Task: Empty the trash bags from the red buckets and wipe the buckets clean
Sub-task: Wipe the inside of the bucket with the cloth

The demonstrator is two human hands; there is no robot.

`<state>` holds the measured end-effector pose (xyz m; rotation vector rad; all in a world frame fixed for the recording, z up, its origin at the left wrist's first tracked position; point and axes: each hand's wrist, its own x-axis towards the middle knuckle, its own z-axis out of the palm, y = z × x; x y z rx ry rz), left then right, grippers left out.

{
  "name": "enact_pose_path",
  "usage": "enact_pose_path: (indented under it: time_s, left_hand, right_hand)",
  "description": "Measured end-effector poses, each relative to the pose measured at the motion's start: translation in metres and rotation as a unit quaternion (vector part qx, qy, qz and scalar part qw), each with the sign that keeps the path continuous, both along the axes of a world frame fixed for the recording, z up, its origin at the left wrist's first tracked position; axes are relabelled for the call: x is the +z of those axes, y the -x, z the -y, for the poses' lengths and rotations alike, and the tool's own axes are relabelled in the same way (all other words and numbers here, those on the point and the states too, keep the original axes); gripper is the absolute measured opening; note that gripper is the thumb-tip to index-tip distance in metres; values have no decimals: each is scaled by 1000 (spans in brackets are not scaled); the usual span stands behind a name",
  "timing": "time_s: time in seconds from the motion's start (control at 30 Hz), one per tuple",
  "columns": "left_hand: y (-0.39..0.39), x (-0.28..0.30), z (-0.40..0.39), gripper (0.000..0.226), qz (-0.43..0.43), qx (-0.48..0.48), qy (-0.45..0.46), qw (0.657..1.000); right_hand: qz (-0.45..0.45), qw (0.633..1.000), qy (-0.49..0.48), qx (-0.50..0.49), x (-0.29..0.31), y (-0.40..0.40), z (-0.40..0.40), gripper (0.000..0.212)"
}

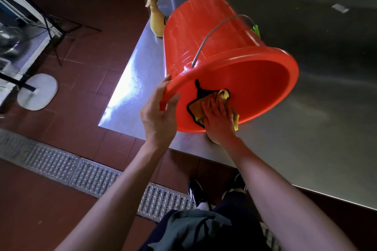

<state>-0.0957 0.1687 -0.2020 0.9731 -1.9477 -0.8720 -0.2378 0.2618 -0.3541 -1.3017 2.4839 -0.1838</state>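
A red bucket (206,34) lies on its side on the steel table (306,128), its mouth turned toward me and its wire handle resting across its wall. My left hand (159,116) grips the near left part of the rim, thumb inside and fingers outside. My right hand (218,122) reaches into the mouth and presses a yellow cloth with black edging (196,106) against the inner wall near the rim. No trash bag shows inside the bucket.
A yellow spray bottle (156,16) stands at the table's far left corner, just behind the bucket. A green object (256,29) peeks out behind the bucket's right side. A metal floor drain grate (81,171) runs across the red tiles. A rack with metal bowls (12,40) stands at left.
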Motion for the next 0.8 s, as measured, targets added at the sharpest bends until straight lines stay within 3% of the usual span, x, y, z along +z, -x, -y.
enact_pose_path:
  time_s: [0.2,0.33,0.4,0.43,0.53,0.57,0.6,0.67,0.73,0.77,0.8]
  left_hand:
    - [-9,-1,4,26,-1,5,1,1000]
    - [-13,0,7,24,1,-3,6,1000]
    - [-14,0,8,25,-5,-1,-1,1000]
    - [-14,-1,9,26,-6,0,-6,1000]
    - [-14,1,10,28,-11,0,-16,1000]
    - [-14,2,11,29,-14,-3,-20,1000]
    - [-14,2,11,29,-17,-7,-24,1000]
    - [-15,2,11,30,-17,-11,-25,999]
    - [-16,0,11,30,-17,-8,-23,1000]
    - [-17,-1,10,31,-20,-6,-23,1000]
    - [-18,-2,9,32,-24,-4,-25,999]
  right_hand:
    - [187,980,48,-49,24,-36,44,77]
    - [367,907,174,-108,47,-57,78,77]
    - [429,869,216,-124,64,-64,85,67]
    - [483,834,227,-139,81,-65,82,58]
    - [672,664,255,-207,108,-57,85,22]
    - [692,635,280,-199,114,-56,89,20]
    - [701,615,292,-213,124,-57,92,33]
    - [692,619,310,-206,135,-59,90,53]
    - [679,640,302,-196,129,-61,85,27]
    - [691,631,294,-194,128,-60,81,10]
    - [675,652,292,-183,121,-62,78,13]
